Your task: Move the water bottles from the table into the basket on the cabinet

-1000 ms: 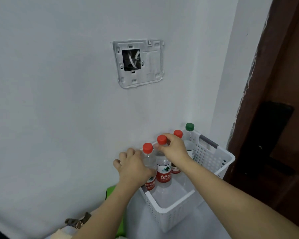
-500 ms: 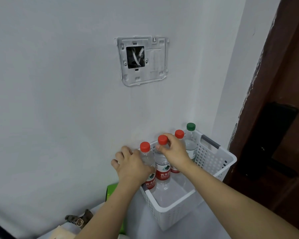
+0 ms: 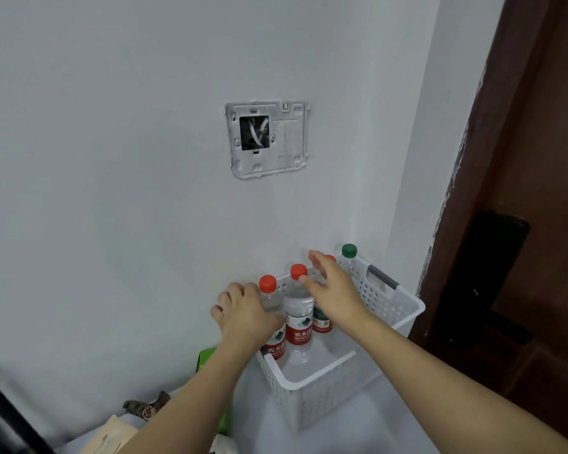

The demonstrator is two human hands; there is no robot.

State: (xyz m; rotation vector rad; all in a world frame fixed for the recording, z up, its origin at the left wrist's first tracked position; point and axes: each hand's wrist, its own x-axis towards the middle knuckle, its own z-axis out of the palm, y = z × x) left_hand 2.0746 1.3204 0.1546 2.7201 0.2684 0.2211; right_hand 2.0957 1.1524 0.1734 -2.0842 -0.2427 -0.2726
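Observation:
A white perforated basket (image 3: 328, 378) stands on the pale cabinet top against the wall. Several water bottles stand upright inside it. My left hand (image 3: 246, 316) is wrapped around the leftmost red-capped bottle (image 3: 269, 291) at the basket's left wall. Beside it stands a second red-capped bottle (image 3: 298, 317) with a red label. My right hand (image 3: 333, 291) hovers just right of its cap with fingers spread, holding nothing. Behind that hand a third red-capped bottle (image 3: 322, 322) is partly hidden. A green-capped bottle (image 3: 349, 253) stands in the far corner.
The basket has a grey handle (image 3: 383, 278) on its right side. A dark brown door (image 3: 522, 224) with a black lock stands close on the right. An open wall box (image 3: 266, 139) sits above. A green item (image 3: 207, 358) and clutter lie left of the basket.
My right hand has let go of the second red-capped bottle's cap and opened, lifting slightly to the right. My left hand has kept its grip on the leftmost bottle.

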